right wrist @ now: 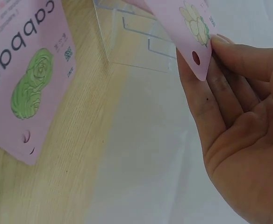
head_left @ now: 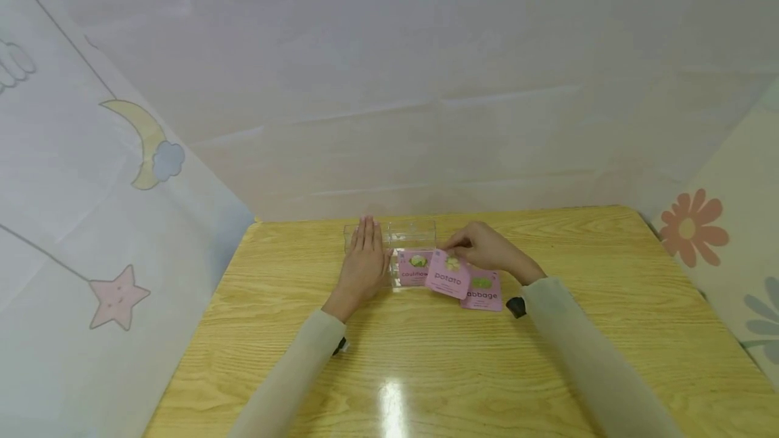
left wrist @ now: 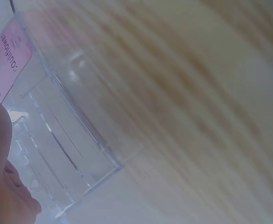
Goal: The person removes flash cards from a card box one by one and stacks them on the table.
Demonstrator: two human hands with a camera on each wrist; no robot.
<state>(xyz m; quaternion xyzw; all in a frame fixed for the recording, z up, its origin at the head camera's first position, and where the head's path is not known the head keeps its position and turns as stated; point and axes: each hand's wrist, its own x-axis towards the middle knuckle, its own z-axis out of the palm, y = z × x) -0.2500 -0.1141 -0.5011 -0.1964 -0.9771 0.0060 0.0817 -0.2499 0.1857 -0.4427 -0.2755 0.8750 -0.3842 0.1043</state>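
My right hand (head_left: 487, 247) pinches a pink potato card (head_left: 449, 276) by its upper corner, between thumb and fingers; the right wrist view shows the punched hole of this potato card (right wrist: 185, 28) close to the thumb. Fingers straight, my left hand (head_left: 365, 262) rests on the left part of a clear plastic holder (head_left: 412, 230). A pink cauliflower card (head_left: 412, 272) is in the holder's right part, its right edge covered by the potato card. On the table to the right lies a pink cabbage card (head_left: 483, 296), partly overlapped by the potato card; in the right wrist view a second hole edge shows at its corner.
The wooden table (head_left: 292, 357) meets a pale wall covering (head_left: 389, 120) right behind the holder. Printed side walls stand left and right, with a moon (head_left: 143, 140), a star (head_left: 120, 296) and a red flower (head_left: 692, 227).
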